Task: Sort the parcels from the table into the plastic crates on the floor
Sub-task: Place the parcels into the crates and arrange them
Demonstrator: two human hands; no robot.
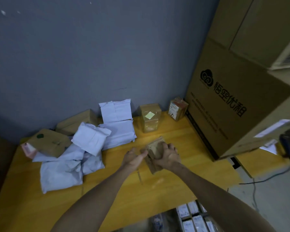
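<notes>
i see both hands on one small brown cardboard parcel over the middle of the yellow table. my right hand wraps over its right side, fingers curled round it; my left hand pinches its left edge. a heap of white poly mailers lies to the left, with a brown paper parcel on it. a taped box with a yellow sticker stands far, a large printed carton at right. a crate shows below the near edge.
</notes>
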